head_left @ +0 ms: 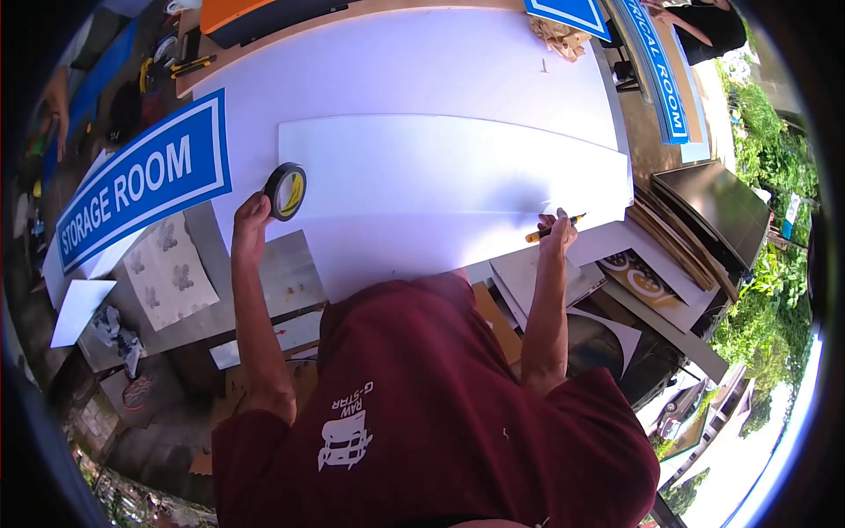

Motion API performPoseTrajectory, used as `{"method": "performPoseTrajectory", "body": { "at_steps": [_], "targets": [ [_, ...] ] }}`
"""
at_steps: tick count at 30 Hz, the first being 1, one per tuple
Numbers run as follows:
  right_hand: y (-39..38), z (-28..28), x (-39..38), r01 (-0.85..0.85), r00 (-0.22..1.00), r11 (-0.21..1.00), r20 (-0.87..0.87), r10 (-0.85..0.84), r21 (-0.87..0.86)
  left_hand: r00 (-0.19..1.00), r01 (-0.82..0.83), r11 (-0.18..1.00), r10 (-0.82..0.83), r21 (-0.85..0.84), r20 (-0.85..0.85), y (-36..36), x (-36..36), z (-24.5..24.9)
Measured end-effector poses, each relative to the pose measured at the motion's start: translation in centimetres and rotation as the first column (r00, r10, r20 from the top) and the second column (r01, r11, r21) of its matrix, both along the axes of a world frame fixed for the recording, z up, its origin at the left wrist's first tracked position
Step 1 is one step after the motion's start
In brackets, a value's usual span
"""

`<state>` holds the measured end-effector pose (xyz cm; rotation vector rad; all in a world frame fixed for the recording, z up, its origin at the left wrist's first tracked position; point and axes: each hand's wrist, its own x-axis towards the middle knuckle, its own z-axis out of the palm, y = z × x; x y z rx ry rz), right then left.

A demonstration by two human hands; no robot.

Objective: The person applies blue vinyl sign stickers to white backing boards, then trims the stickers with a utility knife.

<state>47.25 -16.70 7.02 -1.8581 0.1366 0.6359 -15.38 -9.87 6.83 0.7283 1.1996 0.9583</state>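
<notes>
My left hand (253, 218) grips a roll of black tape (274, 187), held upright by its edge near the left end of a white panel (440, 158). The tape's core shows yellow inside. Over the right part of that panel, my right hand (561, 232) is closed around a slim yellow-and-black utility knife (535, 237), its dark tip pointing right. The panel lies flat on a larger white board (378, 66) in front of me.
A blue "STORAGE ROOM" sign (141, 176) stands at left, more blue signs (656, 75) at upper right. An orange box (264, 18) and crumpled brown paper (560, 40) sit at the far edge. Stacked boards (678, 238) lean at right. Another person's arm (687, 25) shows at top right.
</notes>
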Motion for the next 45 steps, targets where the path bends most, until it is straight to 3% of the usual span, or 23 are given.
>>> {"method": "performPoseTrajectory", "body": {
  "at_steps": [2,6,7,8,9,11,13,15,18,19,21,24,25,29,32,35,36,39,42,43,44,45],
  "targets": [
    [0.5,0.1,0.9,0.035,0.999,0.999,-0.007,-0.035,0.027,0.999,0.013,1.000,-0.013,0.003,0.036,-0.6,0.1,0.2],
    [1.8,0.1,4.6,-0.114,0.992,0.992,0.062,0.111,0.049,0.992,0.087,0.995,-0.082,-0.045,0.095,-3.3,2.4,2.5],
    [2.6,0.5,4.9,-0.098,0.989,0.995,0.107,0.098,0.002,0.994,0.078,0.997,-0.076,-0.025,0.073,-3.9,3.1,3.2],
    [3.3,1.2,4.9,-0.118,0.957,0.990,0.255,0.136,-0.083,0.992,0.105,0.994,-0.102,0.033,-0.072,-4.2,3.5,3.5],
    [3.7,1.9,4.5,-0.232,0.903,0.968,0.350,0.249,-0.092,0.990,0.124,0.992,-0.122,0.022,-0.069,-4.5,3.6,3.7],
    [4.5,5.3,-0.1,-0.519,0.845,0.851,0.201,0.496,0.084,0.989,0.144,0.989,-0.144,0.018,-0.029,-4.9,4.3,5.3],
    [5.4,8.4,-7.8,-0.741,0.658,0.644,0.011,0.753,0.191,0.971,0.215,0.976,-0.212,0.022,-0.109,-4.9,4.8,5.8],
    [6.0,9.1,-15.0,-0.863,0.438,0.448,-0.095,0.894,0.235,0.944,0.286,0.958,-0.278,0.024,-0.177,-4.8,5.6,6.2],
    [7.0,10.0,-23.0,-0.914,0.096,0.191,-0.268,0.959,0.357,0.903,0.374,0.925,-0.348,0.063,-0.254,-3.9,6.7,7.1],
    [7.2,10.2,-24.7,-0.893,0.030,0.135,-0.243,0.970,0.430,0.900,0.385,0.917,-0.347,0.106,-0.263,-3.7,7.0,7.5],
    [8.0,10.2,-26.8,-0.937,-0.057,0.055,-0.305,0.951,0.346,0.846,0.444,0.891,-0.381,0.098,-0.373,-3.2,7.2,7.4],
    [8.6,10.2,-28.1,-0.969,-0.016,0.046,-0.252,0.968,0.241,0.825,0.471,0.873,-0.384,0.129,-0.414,-2.5,6.6,7.5],
    [8.7,10.2,-28.3,-0.964,-0.001,0.038,-0.148,0.989,0.264,0.822,0.472,0.870,-0.378,0.140,-0.427,-2.4,6.3,7.8],
    [8.9,8.3,-28.6,-0.960,0.038,0.061,-0.088,0.995,0.274,0.804,0.472,0.877,-0.384,0.094,-0.453,-1.5,5.8,8.0],
    [9.3,8.4,-28.5,-0.963,0.076,0.102,-0.110,0.991,0.251,0.774,0.519,0.847,-0.412,0.110,-0.482,-0.9,5.3,7.5],
    [9.5,9.9,-29.0,-0.967,0.099,0.118,-0.094,0.991,0.227,0.828,0.467,0.883,-0.421,0.041,-0.371,-0.5,6.1,10.2],
    [9.6,10.2,-29.0,-0.975,0.085,0.101,-0.086,0.993,0.198,0.776,0.512,0.850,-0.395,0.124,-0.492,-0.4,6.0,10.2],
    [9.8,12.5,-29.5,-0.992,0.068,0.089,-0.210,0.975,0.093,0.825,0.463,0.886,-0.436,-0.014,-0.360,-0.2,6.1,9.7],
    [9.4,12.0,-30.3,-0.994,0.052,0.065,-0.148,0.988,0.085,0.666,0.540,0.837,-0.490,-0.090,-0.563,-0.4,6.2,10.1],
    [8.9,8.8,-29.8,-0.968,0.029,0.042,-0.057,0.998,0.248,0.582,0.563,0.817,-0.500,-0.126,-0.641,-0.2,6.1,10.3],
    [9.1,10.3,-30.7,-0.991,0.037,0.058,-0.163,0.986,0.123,0.559,0.545,0.829,-0.469,-0.124,-0.684,-0.7,5.8,10.1],
    [8.7,10.2,-31.4,-0.983,0.063,0.082,-0.115,0.991,0.167,0.537,0.543,0.833,-0.440,-0.104,-0.720,-0.7,5.8,9.8]
  ]
}}
